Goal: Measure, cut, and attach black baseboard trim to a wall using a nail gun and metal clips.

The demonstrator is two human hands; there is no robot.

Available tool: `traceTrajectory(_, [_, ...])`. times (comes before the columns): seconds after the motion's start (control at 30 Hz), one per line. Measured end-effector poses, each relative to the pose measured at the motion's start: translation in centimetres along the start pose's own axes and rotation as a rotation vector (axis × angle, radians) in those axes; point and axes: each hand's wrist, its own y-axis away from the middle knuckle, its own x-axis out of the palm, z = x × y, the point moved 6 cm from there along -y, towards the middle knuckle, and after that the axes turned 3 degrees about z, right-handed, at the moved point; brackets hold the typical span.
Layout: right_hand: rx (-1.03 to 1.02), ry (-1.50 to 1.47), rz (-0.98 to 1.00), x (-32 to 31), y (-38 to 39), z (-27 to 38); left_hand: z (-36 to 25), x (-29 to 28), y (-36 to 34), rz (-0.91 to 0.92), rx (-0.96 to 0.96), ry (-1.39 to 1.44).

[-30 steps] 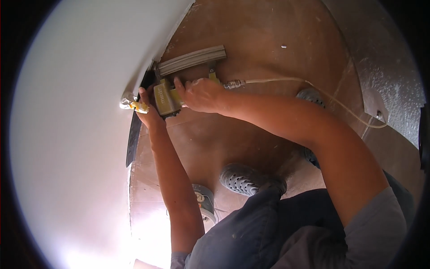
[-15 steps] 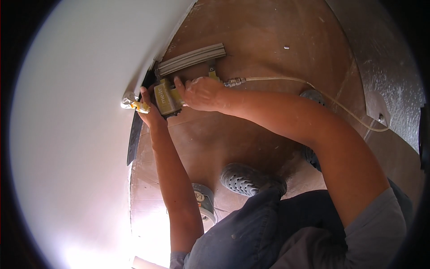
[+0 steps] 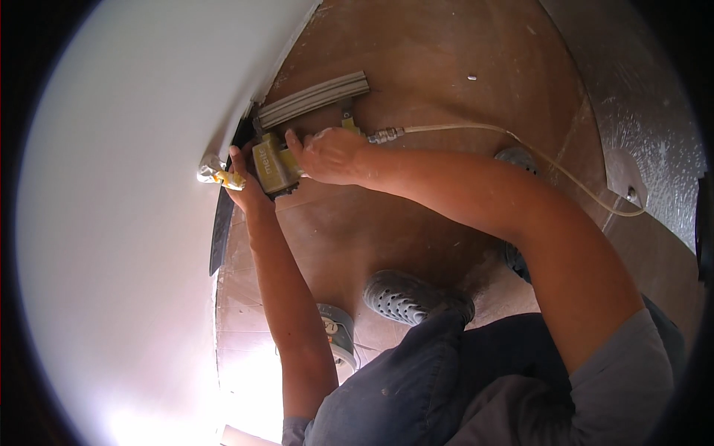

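My right hand (image 3: 333,154) is wrapped round the handle of a yellow-and-black air nail gun (image 3: 274,165), one finger raised along its body. The gun's nose end faces a black skirting strip (image 3: 221,230) at the foot of the white wall. Squeezed between gun and wall, my left hand (image 3: 251,192) lies against the strip with a finger stretched out straight. Its other fingers are partly hidden. Yellow-wrapped wires (image 3: 230,179) stick out of the wall in front of that hand. A ridged magazine (image 3: 314,102) runs along the far side of the gun.
A pale air hose (image 3: 461,127) trails from the gun to the right over the brown floor (image 3: 431,223). Plastic sheeting (image 3: 632,97) hangs at the far right. My grey clog (image 3: 398,296) stands beside a grey bucket (image 3: 339,327). The white wall (image 3: 119,223) fills the left side.
The whole view has shifted very slightly. Both hands and the nail gun keep the same place against the strip.
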Motion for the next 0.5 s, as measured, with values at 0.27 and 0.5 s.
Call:
traceTrajectory(0.27, [0.003,0.019,0.023,-0.4,-0.5,-0.4,0.2,-0.1,-0.7,0.045,-0.064,-0.012])
traceTrajectory(0.5, [0.015,-0.037,0.007,0.4,-0.5,-0.5,0.2,0.0,-0.2,-0.008,-0.022,0.002])
